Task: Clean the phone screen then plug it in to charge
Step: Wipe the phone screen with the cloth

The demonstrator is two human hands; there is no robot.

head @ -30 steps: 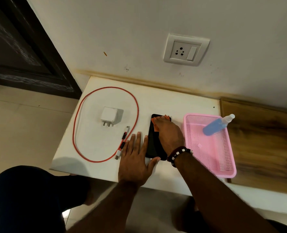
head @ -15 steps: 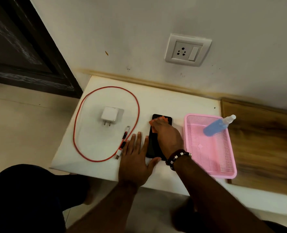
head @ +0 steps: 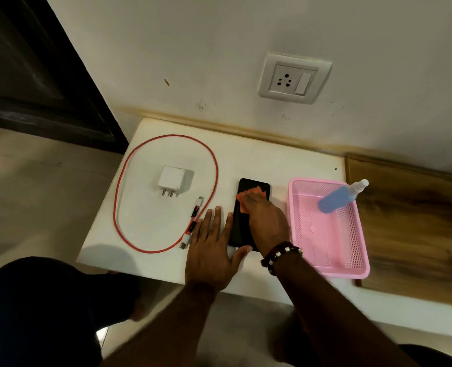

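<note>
A black phone [head: 242, 223] lies screen up on the white table [head: 246, 160]. My right hand [head: 267, 223] presses an orange cloth [head: 246, 198] flat onto its screen, near the far end. My left hand [head: 214, 250] lies flat on the table against the phone's left edge, fingers spread, thumb at its near corner. A white charger plug [head: 171, 180] rests to the left, inside the loop of a red cable [head: 166, 139] whose two connectors [head: 193, 223] lie beside my left hand. A wall socket [head: 293, 80] sits above the table.
A pink mesh basket [head: 333, 242] stands right of the phone with a blue spray bottle [head: 338, 198] leaning on its far right rim. A wooden surface [head: 418, 229] adjoins the table on the right. A dark door frame [head: 47, 75] stands at the left.
My right hand with the cloth has slid slightly toward me and to the left along the screen, uncovering more of the phone's far end. The left hand has stayed put.
</note>
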